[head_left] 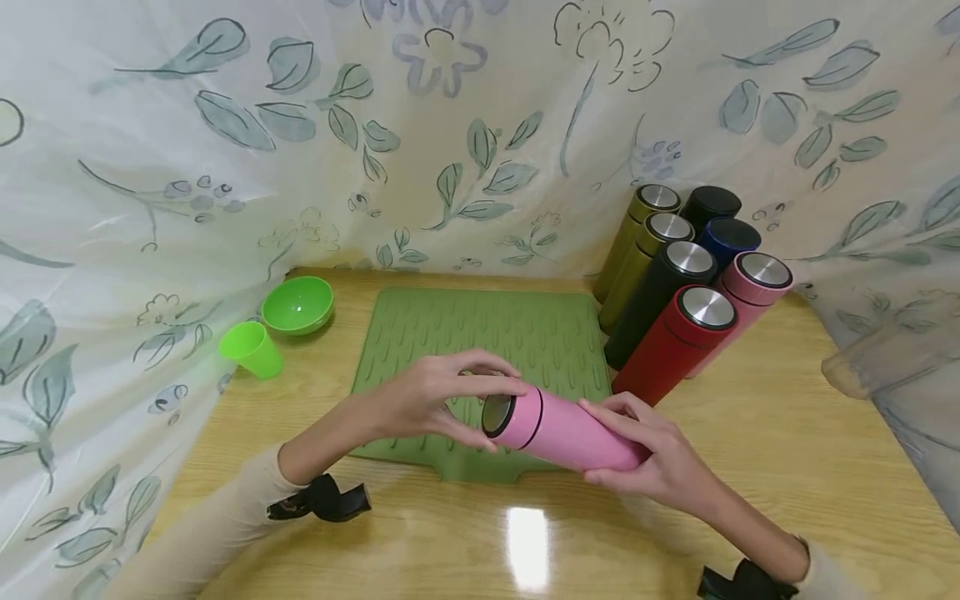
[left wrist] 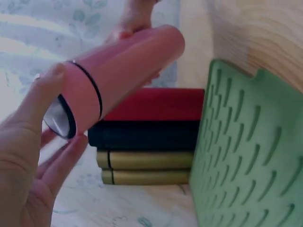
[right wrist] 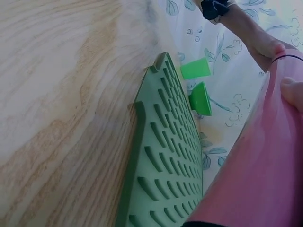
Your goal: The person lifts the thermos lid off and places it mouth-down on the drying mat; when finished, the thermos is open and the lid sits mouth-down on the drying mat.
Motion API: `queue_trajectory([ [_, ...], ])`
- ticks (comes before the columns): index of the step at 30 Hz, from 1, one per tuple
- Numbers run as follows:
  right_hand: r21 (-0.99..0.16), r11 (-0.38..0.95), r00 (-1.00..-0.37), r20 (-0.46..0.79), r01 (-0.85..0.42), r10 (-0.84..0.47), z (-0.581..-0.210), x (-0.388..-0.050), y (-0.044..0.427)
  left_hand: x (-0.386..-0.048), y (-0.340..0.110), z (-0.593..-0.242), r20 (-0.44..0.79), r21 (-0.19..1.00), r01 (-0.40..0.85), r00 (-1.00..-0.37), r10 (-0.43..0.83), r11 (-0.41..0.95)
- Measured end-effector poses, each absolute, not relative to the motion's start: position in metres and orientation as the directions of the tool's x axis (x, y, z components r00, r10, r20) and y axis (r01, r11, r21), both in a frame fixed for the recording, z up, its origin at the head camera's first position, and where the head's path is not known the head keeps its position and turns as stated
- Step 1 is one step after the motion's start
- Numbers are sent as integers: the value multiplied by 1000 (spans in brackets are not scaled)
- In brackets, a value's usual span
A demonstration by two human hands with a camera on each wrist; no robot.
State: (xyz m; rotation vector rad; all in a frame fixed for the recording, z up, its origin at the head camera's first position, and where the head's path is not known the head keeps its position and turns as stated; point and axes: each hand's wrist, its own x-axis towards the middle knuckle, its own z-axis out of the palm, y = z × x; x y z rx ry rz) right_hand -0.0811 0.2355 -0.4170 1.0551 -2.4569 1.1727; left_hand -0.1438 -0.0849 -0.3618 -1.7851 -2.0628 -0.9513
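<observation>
I have my right hand [head_left: 662, 457] gripping the glossy pink cylindrical bottle [head_left: 576, 437], my left hand [head_left: 431, 396] pinching its cap [head_left: 523, 419]: a holding step, the next move likely needing steadiness.

Home-like, room unclear | floral curtain [head_left: 300, 192] hanging, 12 o'clock | dish-drying mat [head_left: 495, 333] lying central | bowl [head_left: 297, 304] sitting, 9 o'clock | vacuum flasks [head_left: 652, 308] standing, 3 o'clock

Counts seven standing bottles [head_left: 654, 312] at far right plus one held bottle [head_left: 577, 433] nearer, eight altogether. Adds one bowl [head_left: 297, 307] and one cup [head_left: 253, 350] at left, one mat [head_left: 480, 333], two wrist straps [head_left: 324, 498], one left hand [head_left: 438, 393], one right hand [head_left: 652, 450].
</observation>
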Motion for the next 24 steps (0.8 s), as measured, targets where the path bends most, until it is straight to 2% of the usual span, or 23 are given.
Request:
queue_trajectory([
  [8,-583,441,-724,455,-683,-519,-418,-86,239,-148,-88,-369,539,281,960,-155,828,-3],
  [17,-563,450,-715,459,-693,-528,-420,-86,239,-146,-87,-377,568,240,971,-149,810,11],
  [24,-587,433,-719,441,-684,-536,-424,-87,238,-145,-89,-380,580,275,961,-172,797,7],
])
